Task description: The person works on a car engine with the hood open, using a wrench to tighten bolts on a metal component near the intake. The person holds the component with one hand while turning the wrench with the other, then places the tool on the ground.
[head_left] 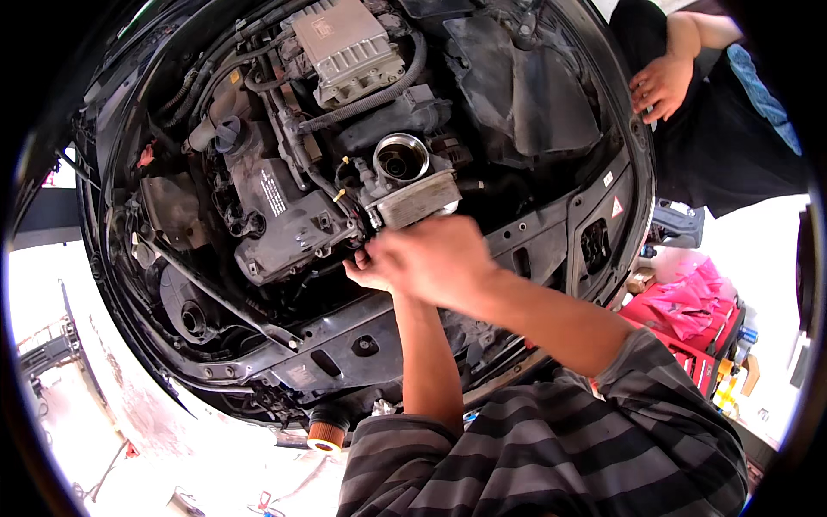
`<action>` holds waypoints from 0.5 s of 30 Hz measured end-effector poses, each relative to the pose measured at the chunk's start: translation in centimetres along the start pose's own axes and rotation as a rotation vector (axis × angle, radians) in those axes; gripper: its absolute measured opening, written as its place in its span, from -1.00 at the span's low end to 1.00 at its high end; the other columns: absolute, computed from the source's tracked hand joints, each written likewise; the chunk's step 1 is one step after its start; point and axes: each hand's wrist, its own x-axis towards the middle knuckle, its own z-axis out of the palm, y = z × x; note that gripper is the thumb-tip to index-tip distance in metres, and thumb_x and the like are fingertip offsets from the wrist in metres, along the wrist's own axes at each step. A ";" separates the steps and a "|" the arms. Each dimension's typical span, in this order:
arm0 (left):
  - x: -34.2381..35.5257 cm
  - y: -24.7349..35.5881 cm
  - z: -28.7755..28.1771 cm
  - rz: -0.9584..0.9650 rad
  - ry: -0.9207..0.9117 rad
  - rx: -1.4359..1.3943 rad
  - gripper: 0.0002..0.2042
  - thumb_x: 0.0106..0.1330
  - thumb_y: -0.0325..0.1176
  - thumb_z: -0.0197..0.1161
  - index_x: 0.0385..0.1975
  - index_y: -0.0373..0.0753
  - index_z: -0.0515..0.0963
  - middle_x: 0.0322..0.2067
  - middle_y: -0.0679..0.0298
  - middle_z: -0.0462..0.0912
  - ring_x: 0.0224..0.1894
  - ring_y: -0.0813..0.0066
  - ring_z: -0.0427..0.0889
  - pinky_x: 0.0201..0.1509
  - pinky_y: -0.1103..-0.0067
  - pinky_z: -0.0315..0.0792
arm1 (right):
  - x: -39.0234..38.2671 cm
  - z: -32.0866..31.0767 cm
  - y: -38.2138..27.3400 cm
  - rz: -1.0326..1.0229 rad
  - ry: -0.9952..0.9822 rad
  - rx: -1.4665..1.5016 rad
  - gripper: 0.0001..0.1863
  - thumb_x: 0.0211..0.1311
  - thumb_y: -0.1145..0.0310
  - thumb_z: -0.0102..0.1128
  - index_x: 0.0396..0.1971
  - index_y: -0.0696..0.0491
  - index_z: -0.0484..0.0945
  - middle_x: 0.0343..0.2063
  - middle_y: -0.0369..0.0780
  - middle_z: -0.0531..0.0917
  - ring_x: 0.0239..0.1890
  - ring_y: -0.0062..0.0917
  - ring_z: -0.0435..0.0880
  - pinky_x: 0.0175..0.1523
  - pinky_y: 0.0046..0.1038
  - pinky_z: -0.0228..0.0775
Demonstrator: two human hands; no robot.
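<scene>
Over the front of an open engine bay, my right hand (444, 258) is closed and slightly smeared by motion. My left hand (369, 274) lies just under it, partly covered, with its fingers curled at the engine's front edge. What either hand grips is hidden. Right above my hands sits a metal oil filter housing (402, 158), its round mouth uncovered, with a finned oil cooler block (420, 201) on its near side. Left of my hands is the black engine cover (297, 220). A thin cable with yellow ties (340, 195) runs between cover and housing.
An orange pleated oil filter with a black cap (327, 433) rests at the car's front edge. A silver control box (340, 39) stands at the back. Another person's hand (662, 86) leans on the right fender. A red tool cart (680, 332) with pink cloth stands at right.
</scene>
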 end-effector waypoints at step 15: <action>-3.0 -0.9 6.7 0.520 0.236 0.098 -0.69 0.33 -0.04 -0.01 -0.50 -0.14 0.28 -0.43 0.37 0.30 -0.29 0.49 0.29 -0.07 0.53 0.20 | -6.1 6.4 12.7 0.534 0.220 0.468 -0.68 0.34 0.28 0.04 -0.52 0.19 0.56 -0.68 -0.22 0.49 -0.63 -0.62 0.40 -0.48 -0.54 0.24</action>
